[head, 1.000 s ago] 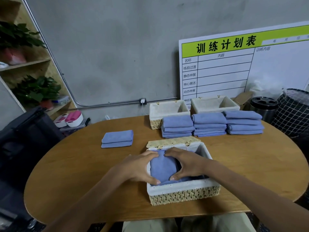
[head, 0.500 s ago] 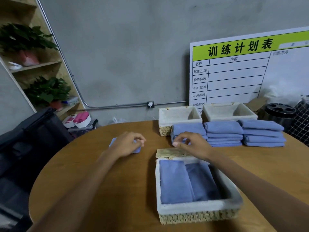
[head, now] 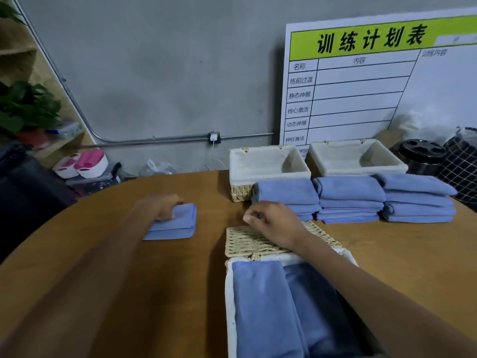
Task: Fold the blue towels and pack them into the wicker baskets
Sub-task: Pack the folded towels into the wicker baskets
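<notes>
A wicker basket (head: 230, 306) with a white liner sits at the near edge, two folded blue towels (head: 260, 306) lying side by side inside. Its woven lid (head: 247, 241) lies open behind it. My left hand (head: 160, 209) grips the left end of a small stack of folded towels (head: 178, 223) on the left of the table. My right hand (head: 273, 223) hovers over the lid with curled fingers, at the near corner of the left towel pile (head: 287, 192). A sliver of blue shows at its fingertips; I cannot tell whether it pinches it.
Two more towel piles (head: 351, 197) (head: 418, 200) stand in a row to the right. Behind them are two empty lined baskets (head: 268, 164) (head: 356, 158). A whiteboard (head: 374, 86) leans on the wall. A black bin (head: 422, 156) and a mesh hamper (head: 462, 161) are at the far right.
Both hands left the near basket, where they were pressing a towel down. The left hand reached the small stack on the left; the right hand moved up over the lid.
</notes>
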{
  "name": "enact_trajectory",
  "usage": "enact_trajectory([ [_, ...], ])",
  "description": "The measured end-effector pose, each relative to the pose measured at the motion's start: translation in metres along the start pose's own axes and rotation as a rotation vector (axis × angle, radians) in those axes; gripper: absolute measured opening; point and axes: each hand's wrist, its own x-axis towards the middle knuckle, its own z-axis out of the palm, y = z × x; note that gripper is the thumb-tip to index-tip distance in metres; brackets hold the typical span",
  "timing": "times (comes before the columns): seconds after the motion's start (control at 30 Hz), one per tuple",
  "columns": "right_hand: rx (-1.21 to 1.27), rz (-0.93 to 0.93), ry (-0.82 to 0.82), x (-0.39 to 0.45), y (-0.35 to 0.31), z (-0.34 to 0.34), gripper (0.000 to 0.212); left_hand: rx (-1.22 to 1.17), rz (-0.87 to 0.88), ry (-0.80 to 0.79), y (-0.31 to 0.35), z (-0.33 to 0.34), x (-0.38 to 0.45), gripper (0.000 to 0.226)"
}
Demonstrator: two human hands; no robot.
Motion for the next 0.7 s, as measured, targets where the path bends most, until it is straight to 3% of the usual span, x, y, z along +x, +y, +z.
enact_trajectory([
  [0.1, 0.011, 0.002, 0.023, -0.004, -0.006, -0.005, 0.020, 0.006, 0.008, 0.007, 0.005, -0.010, -0.017, 0.012],
  [0.2, 0.128, 0.014, 0.070, -0.016, -0.016, -0.014, 0.015, -0.124, 0.037, 0.039, 0.005, -0.025, -0.056, 0.026],
  [0.3, 0.214, 0.018, 0.082, -0.030, -0.032, -0.025, 0.014, -0.297, 0.094, 0.165, 0.007, -0.046, -0.109, 0.021],
  [0.37, 0.283, 0.052, 0.052, -0.038, -0.048, -0.032, 0.021, -0.504, 0.129, 0.229, 0.017, -0.059, -0.142, 0.051],
  [0.4, 0.328, 0.076, 0.036, -0.042, -0.057, -0.036, 0.028, -0.626, 0.149, 0.244, 0.027, -0.065, -0.159, 0.055],
  [0.47, 0.487, 0.142, 0.013, -0.051, -0.076, -0.043, 0.046, -0.791, 0.186, 0.279, 0.049, -0.075, -0.188, 0.037],
  [0.57, 0.729, 0.218, -0.056, -0.067, -0.096, -0.053, 0.070, -0.984, 0.229, 0.286, 0.092, -0.079, -0.222, 0.037],
  [0.7, 0.965, 0.226, -0.041, -0.090, -0.103, -0.071, 0.062, -1.270, 0.287, 0.279, 0.147, -0.061, -0.245, 0.035],
])
